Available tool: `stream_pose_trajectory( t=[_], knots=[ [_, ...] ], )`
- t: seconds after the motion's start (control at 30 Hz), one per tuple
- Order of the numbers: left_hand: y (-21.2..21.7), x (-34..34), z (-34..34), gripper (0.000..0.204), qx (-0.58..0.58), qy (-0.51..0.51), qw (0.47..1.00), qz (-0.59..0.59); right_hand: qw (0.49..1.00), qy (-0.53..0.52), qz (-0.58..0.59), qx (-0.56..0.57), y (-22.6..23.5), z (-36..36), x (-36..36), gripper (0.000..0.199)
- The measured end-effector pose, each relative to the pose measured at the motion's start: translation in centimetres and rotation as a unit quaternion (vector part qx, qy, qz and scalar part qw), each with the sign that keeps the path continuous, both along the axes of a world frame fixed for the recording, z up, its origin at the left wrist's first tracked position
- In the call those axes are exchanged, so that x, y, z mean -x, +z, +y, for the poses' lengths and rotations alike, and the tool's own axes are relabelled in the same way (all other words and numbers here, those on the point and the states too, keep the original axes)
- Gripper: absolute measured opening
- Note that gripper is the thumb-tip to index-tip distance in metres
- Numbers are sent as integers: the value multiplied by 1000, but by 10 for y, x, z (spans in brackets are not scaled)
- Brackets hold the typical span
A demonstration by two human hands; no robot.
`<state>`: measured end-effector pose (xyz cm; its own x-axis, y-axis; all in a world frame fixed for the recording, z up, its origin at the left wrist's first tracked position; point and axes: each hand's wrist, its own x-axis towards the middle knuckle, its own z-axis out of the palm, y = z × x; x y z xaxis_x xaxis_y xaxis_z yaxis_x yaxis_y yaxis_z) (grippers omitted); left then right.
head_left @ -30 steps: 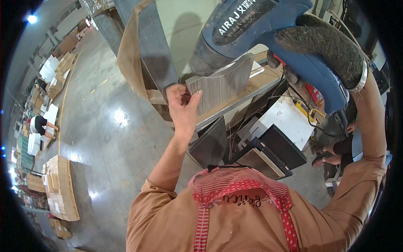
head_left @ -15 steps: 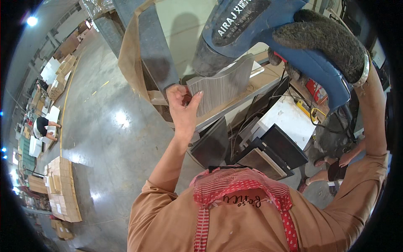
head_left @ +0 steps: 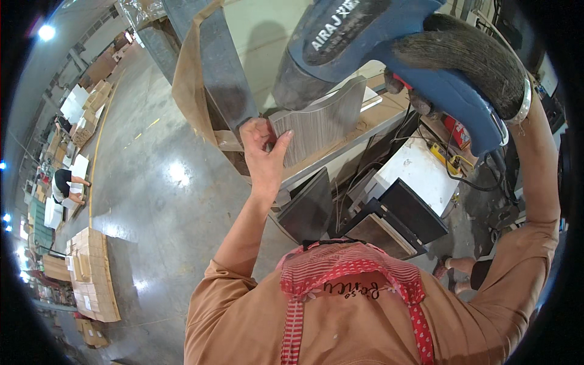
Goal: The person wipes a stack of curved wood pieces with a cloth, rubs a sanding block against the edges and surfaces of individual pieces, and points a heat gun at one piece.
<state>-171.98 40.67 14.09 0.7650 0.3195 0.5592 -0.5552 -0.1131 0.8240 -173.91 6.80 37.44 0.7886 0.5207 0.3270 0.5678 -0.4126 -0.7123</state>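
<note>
Left hand (head_left: 263, 152): pinches the edge of a grey wood-grain panel (head_left: 319, 125).
Right hand (head_left: 468, 58): closed around a blue heat gun (head_left: 365, 36).

A polished grey concrete floor (head_left: 152, 201) fills the nine o'clock half of the view. Stacked cardboard sheets (head_left: 91, 274) lie at eight o'clock. A crouching person in a white top (head_left: 62, 185) works at nine o'clock. Dark panels (head_left: 389, 213) lean together at four o'clock, beside a white board (head_left: 420, 173).
</note>
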Motion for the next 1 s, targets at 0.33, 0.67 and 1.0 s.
stream_pose_trajectory(
  t=[0.33, 0.67, 1.0],
  knots=[
    [37, 9, 13, 45, -214, 18, 976, 48, 986, -86, -125, -65, -65, -61, 27, 45],
    [48, 6, 15, 39, -294, 38, 955, 10, 867, -232, 121, -424, -127, -144, 86, 39],
    [39, 3, 14, 48, -270, 73, 959, 39, 823, -275, 63, -493, -159, -130, 94, 46]
  ],
)
